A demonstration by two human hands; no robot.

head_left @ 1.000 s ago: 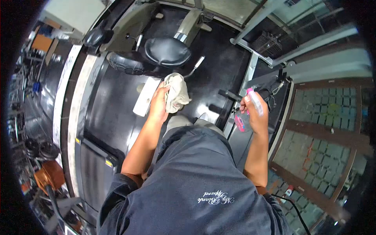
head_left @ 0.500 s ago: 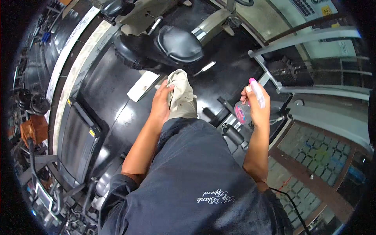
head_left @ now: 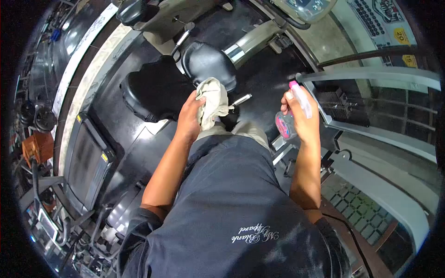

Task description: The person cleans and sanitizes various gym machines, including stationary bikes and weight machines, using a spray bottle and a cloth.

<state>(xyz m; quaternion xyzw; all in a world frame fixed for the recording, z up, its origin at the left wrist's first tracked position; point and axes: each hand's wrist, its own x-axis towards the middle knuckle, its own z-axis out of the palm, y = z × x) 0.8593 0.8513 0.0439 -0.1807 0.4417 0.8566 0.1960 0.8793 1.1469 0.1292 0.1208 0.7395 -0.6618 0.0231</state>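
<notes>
A crumpled cream cloth (head_left: 213,99) is bunched in my left hand (head_left: 189,116), the thumb pressed over its side. My right hand (head_left: 303,109) is wrapped round the neck of a clear spray bottle (head_left: 284,125) with a pink nozzle and a pink-and-blue label. The bottle hangs upright, apart from the cloth. Just beyond the cloth is a black padded seat with a backrest (head_left: 208,62), part of an exercise machine. A second black pad (head_left: 150,90) lies to its left, close to my left hand.
A treadmill (head_left: 88,162) stands on the left, past the dark floor. Grey metal frame bars (head_left: 371,76) and a stack of weight plates (head_left: 338,104) are on the right. The machine's console (head_left: 308,7) shows at the top. An orange-brown box (head_left: 38,147) sits far left.
The view has shifted forward, closer to the padded seat, and more of the console shows. Both hands keep their hold on the cloth and the spray bottle.
</notes>
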